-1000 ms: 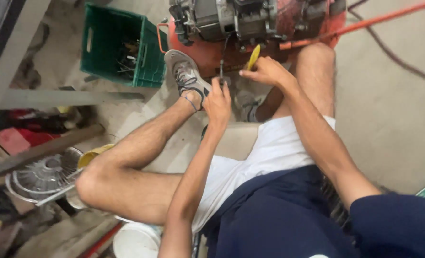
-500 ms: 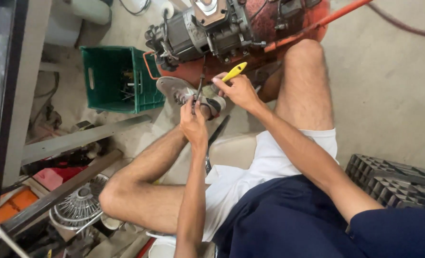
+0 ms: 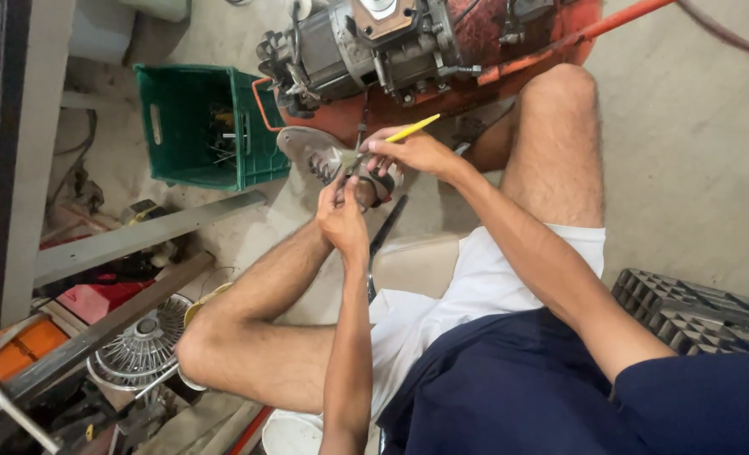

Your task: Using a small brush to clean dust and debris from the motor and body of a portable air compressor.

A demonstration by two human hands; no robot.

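Both hands (image 3: pixel 345 217) nearer, one yellow-handled tool (image 3: pixel 411 129)

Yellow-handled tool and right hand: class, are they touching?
Touching. The head view shows the right hand closed around the yellow-handled tool, whose handle sticks out above the fingers.

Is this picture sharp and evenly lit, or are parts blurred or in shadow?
Head view: soft, even light with no harsh glare; the hands, left hand and right hand, are fairly sharp, though the small part between them is hard to make out; the far left edge by the green crate falls dark.
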